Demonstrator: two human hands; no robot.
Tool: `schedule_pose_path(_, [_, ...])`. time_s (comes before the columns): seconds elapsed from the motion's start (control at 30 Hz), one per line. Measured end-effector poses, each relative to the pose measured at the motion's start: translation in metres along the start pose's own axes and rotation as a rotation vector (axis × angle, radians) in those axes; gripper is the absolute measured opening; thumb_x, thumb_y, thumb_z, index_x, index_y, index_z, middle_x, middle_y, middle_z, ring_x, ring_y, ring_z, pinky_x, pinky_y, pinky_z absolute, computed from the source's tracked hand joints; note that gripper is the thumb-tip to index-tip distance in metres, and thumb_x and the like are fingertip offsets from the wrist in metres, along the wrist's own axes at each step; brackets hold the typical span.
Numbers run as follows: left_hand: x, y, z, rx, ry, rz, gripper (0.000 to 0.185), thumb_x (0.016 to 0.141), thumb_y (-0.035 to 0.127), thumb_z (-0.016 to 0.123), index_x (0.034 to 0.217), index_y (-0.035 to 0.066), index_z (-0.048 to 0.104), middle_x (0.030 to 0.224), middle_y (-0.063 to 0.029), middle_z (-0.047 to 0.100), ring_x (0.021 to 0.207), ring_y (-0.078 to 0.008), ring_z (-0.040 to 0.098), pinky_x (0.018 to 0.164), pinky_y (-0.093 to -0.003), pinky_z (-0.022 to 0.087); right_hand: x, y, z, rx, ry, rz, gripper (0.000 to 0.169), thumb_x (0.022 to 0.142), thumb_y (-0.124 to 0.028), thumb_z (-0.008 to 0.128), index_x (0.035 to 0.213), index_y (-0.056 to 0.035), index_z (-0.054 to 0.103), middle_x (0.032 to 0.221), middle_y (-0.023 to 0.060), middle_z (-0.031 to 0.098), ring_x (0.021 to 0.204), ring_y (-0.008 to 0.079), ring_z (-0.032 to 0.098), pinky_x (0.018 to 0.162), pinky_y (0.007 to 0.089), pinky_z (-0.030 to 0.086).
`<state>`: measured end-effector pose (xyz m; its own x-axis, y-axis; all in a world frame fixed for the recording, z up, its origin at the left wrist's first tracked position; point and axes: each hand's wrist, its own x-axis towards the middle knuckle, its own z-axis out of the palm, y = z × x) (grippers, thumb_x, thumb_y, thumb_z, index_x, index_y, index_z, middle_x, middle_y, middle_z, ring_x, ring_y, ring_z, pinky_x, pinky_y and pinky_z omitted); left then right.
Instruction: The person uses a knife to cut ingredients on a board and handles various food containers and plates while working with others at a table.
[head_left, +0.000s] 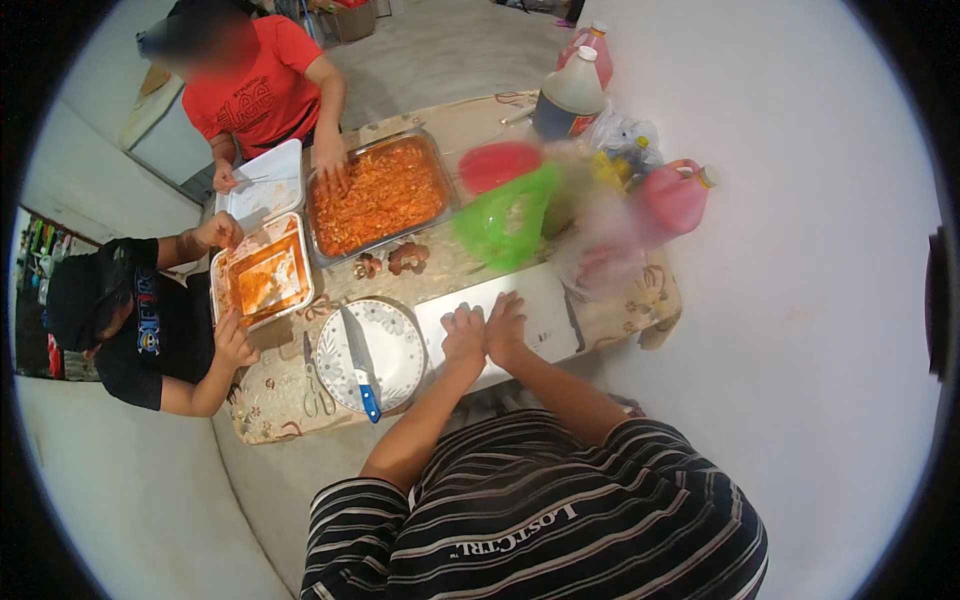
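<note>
My left hand (465, 335) and my right hand (507, 328) rest side by side on a flat white board (536, 319), almost touching. Their fingers point away from me, slightly bent and parted, with nothing visible in them. What lies under the palms is hidden. Left of the board stands a white plate with a grey floral rim (401, 375). A kitchen knife with a blue and white handle (365, 386) lies across that plate, its handle over the near rim. Scissors (311, 382) lie left of the plate.
Two people work across the table: one reaches into a metal tray of orange-red food (379, 195), the other handles a sauce-smeared white tray (270, 274). Beyond my board are a green bag or basin (502, 221), a red bowl (499, 166) and jugs (570, 97). A wall (810, 300) stands right.
</note>
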<state>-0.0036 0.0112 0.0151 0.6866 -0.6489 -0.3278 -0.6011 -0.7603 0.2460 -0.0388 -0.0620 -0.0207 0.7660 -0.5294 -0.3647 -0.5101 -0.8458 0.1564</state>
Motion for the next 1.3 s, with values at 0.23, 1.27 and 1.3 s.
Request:
schedule_pose_path(0.23, [0.013,-0.003,0.033,0.045,-0.005,-0.106,0.048,0.082,0.020,0.055,0.126,0.016,0.038,0.130,-0.0099,0.031,0.119,-0.0360,0.029,0.075,-0.0473,0.051,0.014,0.000,0.019,-0.074,-0.021,-0.030,0.074,0.084,-0.027,0.049,0.137,0.0111,0.015,0.140,0.0330,0.019,0.126,0.0448,0.026,0.091,0.0459,0.039])
schedule_pose_path(1.27, [-0.011,0.022,-0.014,-0.230,0.204,-0.237,0.037,0.078,0.012,0.051,0.114,0.011,0.045,0.120,-0.0104,0.040,0.113,-0.0334,0.038,0.080,-0.0484,0.049,0.003,0.055,-0.047,-0.061,-0.115,-0.463,0.119,0.044,-0.039,0.087,0.129,0.0175,0.025,0.128,0.0253,0.035,0.122,0.0394,0.033,0.095,0.0394,0.040])
schedule_pose_path(1.3, [-0.017,0.022,-0.024,-0.188,0.156,-0.234,0.038,0.079,0.012,0.049,0.116,0.011,0.044,0.120,-0.0105,0.040,0.113,-0.0335,0.038,0.080,-0.0441,0.050,0.002,0.057,-0.044,0.004,-0.117,-0.472,0.119,0.044,-0.037,0.087,0.129,0.0176,0.025,0.128,0.0257,0.035,0.122,0.0392,0.033,0.096,0.0391,0.039])
